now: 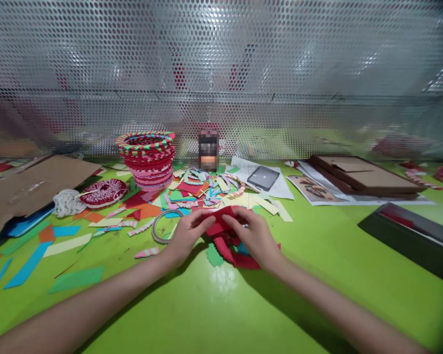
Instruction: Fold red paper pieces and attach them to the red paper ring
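A piece of red paper (220,222) is pinched between both hands just above the green table. My left hand (187,233) grips its left end, thumb on top. At its right end, my right hand (254,236) is closed on it the same way. Below them lie more red paper (248,261) and a jagged green scrap (214,255), partly covered by my right hand. A roll of tape (157,231) lies flat beside my left hand. Farther back spreads a heap of coloured paper strips and scraps (195,189).
A woven-looking striped basket (147,164) stands back left, near a red-and-white disc (104,193), white yarn (69,203) and cardboard (33,184). A tablet-like device (263,178) rests on papers. To the right are a brown frame (365,177) and a dark box (409,236). Perforated metal (221,73) closes the back.
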The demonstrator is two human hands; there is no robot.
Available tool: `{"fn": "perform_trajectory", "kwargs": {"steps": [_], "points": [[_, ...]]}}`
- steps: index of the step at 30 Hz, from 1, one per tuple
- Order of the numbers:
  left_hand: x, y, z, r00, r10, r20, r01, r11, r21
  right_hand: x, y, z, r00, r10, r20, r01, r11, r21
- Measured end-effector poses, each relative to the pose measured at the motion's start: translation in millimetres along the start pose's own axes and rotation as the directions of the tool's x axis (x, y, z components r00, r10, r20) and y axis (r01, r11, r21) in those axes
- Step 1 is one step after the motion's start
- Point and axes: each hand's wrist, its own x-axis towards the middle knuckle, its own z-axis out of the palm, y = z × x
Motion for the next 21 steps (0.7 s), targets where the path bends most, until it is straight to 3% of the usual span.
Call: {"fn": "perform_trajectory", "kwargs": {"steps": [5,8,11,16,21], "points": [[5.3,-9.8,-0.4,0.999,-0.041,0.008,0.042,0.988,-0.149,1.3,4.1,2.7,0.977,0.185,0.107,-0.211,0.921,0.328],[5.5,-10.2,0.0,0.999,-0.038,0.007,0.039,0.981,-0.189,-2.2,0.5,-0.2,0.975,0.204,0.087,-0.221,0.906,0.361],[2.6,-4.9,0.8,0.994,-0.101,0.047,0.108,0.976,-0.19,-8.8,-4.9,-5.1,0.973,0.224,0.057,-0.228,0.898,0.376],[-1.8,2.0,0.4,0.986,-0.144,0.088,0.16,0.965,-0.206,-20.4,-2.5,-7.0,0.914,0.371,0.163,-0.403,0.797,0.449],[-1.8,2.4,-0.1,0.977,-0.15,0.153,0.182,0.956,-0.23,-25.7,6.3,-5.3,0.884,0.394,0.252,-0.467,0.711,0.526]]}}
